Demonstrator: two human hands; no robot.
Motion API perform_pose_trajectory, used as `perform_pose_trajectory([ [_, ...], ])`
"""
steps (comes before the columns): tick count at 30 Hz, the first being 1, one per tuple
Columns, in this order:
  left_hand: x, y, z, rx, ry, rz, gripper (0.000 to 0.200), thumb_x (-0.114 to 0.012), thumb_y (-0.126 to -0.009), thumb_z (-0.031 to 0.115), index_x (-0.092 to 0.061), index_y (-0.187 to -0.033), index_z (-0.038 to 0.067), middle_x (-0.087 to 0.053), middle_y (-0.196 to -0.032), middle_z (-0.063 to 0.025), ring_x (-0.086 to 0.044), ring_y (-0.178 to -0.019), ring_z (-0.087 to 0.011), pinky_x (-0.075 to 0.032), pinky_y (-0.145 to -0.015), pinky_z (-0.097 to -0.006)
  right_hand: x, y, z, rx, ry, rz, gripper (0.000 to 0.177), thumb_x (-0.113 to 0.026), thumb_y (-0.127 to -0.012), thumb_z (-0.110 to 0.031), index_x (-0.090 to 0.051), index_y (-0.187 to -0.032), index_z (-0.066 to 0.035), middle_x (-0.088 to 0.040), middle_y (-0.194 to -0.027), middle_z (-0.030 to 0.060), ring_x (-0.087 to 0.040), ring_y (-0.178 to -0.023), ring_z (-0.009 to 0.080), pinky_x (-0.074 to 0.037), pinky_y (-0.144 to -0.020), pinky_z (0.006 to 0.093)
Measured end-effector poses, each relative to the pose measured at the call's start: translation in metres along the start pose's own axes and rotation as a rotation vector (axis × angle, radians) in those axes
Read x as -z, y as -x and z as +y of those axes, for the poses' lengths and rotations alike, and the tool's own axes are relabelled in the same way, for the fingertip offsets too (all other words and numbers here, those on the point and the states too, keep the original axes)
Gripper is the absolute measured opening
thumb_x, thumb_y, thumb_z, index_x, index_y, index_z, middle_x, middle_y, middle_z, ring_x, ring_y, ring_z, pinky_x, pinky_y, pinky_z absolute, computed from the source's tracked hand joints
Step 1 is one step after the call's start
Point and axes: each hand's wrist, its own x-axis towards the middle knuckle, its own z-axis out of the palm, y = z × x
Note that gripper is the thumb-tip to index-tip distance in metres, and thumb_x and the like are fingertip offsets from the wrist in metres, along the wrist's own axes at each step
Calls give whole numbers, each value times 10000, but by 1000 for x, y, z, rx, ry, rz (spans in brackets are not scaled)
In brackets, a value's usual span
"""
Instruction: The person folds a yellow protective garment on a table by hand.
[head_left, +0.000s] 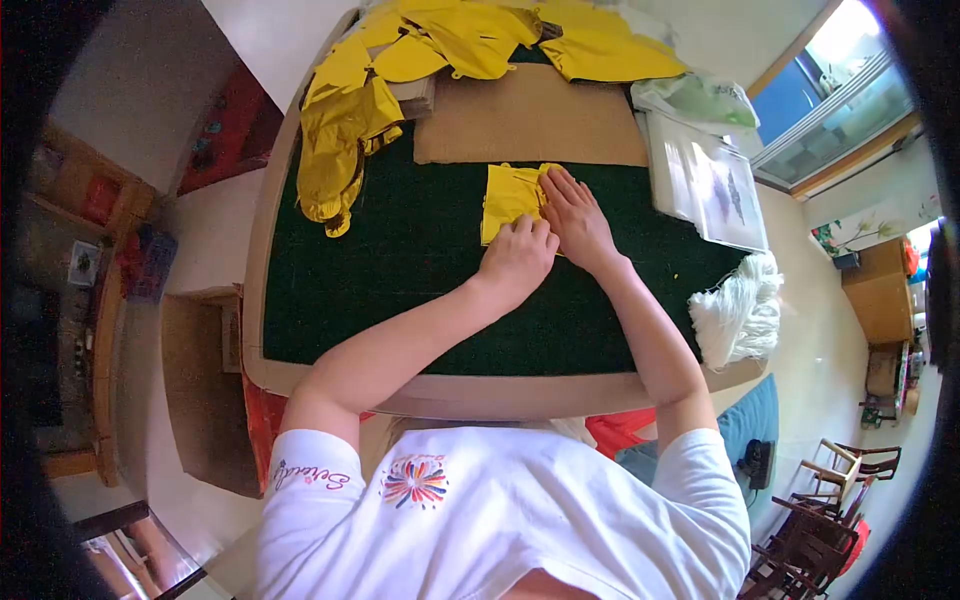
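Your left hand point(517, 258): curled closed at the lower edge of the square yellow foil sheet point(506, 195); any grip hidden; sheet lies mid-table on the dark green felt tabletop point(400, 280); your right hand point(575, 215): flat, open, pressing the sheet's right side; white yarn bundle point(740, 315) at the right edge.

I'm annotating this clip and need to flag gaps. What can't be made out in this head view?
Head view only:
- Yellow sheet: its right part is covered by the left hand and right hand.
- Left hand's underside: the hand is curled, so any pinch is hidden.
- Printed pages: print too small to read.
- Yellow pile: cut off by the top edge.
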Motion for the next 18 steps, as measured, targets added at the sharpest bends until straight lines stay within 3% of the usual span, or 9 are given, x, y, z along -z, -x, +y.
perform_pose_trajectory([
  [5,-3,9,-9,-70,-35,109,99,-580,-786,139,-603,-841,59,-565,-880,-78,-559,-887,-206,-492,-673,-334,12,-1,-3,-9,-19,-2,401,-485,-914,-224,-489,-1282,-64,-471,-1325,153,-423,-1257,297,-336,-1040,448],
  [9,11,38,-47,-236,170,177,85,-581,-758,119,-616,-811,63,-572,-917,-75,-559,-944,-233,-463,-834,-379,46,6,-19,0,24,-66,262,-512,-896,-215,-611,-1092,-73,-583,-1112,125,-527,-1090,287,-405,-941,438],
  [10,14,46,-59,-270,243,213,89,-581,-753,112,-626,-814,67,-580,-953,-82,-557,-988,-245,-442,-895,-397,53,9,-25,13,39,-173,210,-527,-881,-191,-637,-1022,-81,-596,-1043,110,-537,-1035,287,-409,-916,438],
  [11,15,53,-72,-232,258,195,110,-602,-735,83,-632,-840,79,-577,-1025,-81,-535,-1045,-264,-420,-931,-417,60,11,-31,25,54,-281,168,-542,-866,-167,-663,-952,-90,-609,-974,94,-547,-980,288,-412,-890,437],
  [13,23,63,-93,-56,264,171,140,-604,-756,41,-643,-881,91,-562,-1145,-85,-498,-1123,-291,-383,-987,-440,69,15,-46,83,-3,-264,154,-551,-861,-169,-673,-906,-87,-612,-918,97,-568,-919,293,-443,-831,430],
  [15,21,67,-102,323,275,281,122,-582,-791,24,-643,-883,76,-562,-1134,-100,-499,-1110,-298,-418,-929,-404,67,17,-56,70,-229,-344,159,-552,-863,-174,-669,-893,-71,-613,-867,114,-585,-854,304,-477,-761,413],
  [16,20,68,-107,467,264,249,70,-594,-834,87,-633,-884,55,-579,-1056,-114,-537,-1019,-295,-453,-833,-365,67,17,-61,115,-282,-298,155,-559,-860,-167,-662,-901,-59,-607,-831,131,-592,-823,312,-492,-708,402],
  [17,17,68,-109,468,264,250,70,-594,-834,87,-633,-884,55,-579,-1056,-114,-537,-1019,-295,-453,-833,-365,65,16,-61,117,-282,-298,155,-559,-860,-167,-662,-901,-59,-607,-831,131,-592,-823,312,-492,-708,402],
  [18,19,66,-108,617,391,109,106,-620,-835,139,-625,-883,46,-579,-997,-116,-554,-955,-289,-460,-790,-357,60,14,-61,123,-344,-263,146,-568,-854,-156,-660,-901,-53,-605,-828,134,-591,-825,313,-493,-718,403],
])
